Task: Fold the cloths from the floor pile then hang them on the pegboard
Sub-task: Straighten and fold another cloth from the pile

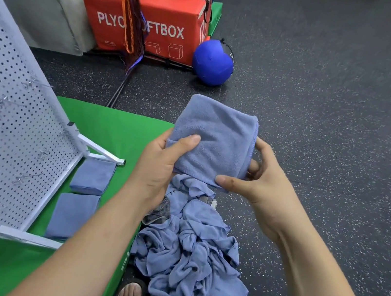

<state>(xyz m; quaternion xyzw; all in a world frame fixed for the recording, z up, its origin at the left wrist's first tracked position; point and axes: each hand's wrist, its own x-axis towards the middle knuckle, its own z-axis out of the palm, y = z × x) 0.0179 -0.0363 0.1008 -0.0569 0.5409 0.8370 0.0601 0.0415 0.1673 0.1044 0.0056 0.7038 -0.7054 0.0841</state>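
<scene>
The left hand (160, 168) and the right hand (260, 186) hold one blue cloth (216, 136) in the air above the floor pile (188, 249); this cloth is already folded into a small thick square. The grip of the left hand is closed on its left edge, with the thumb on top. The grip of the right hand pinches its lower right corner, with the other fingers behind the right edge. Two folded cloths (94, 176) lie on the green mat (121, 126), just beside the foot of the pegboard (11, 139). The hooks (23, 178) that I can see carry nothing, so I judge that the folding is only partly done and the hanging is not yet begun. The pile holds many crumpled cloths, so most of the work is left. The left part of the pegboard is cut off by the frame, and I cannot tell if something hangs there. The fingers under the cloth are hidden, and the cloths in the pile are too tangled to count.
</scene>
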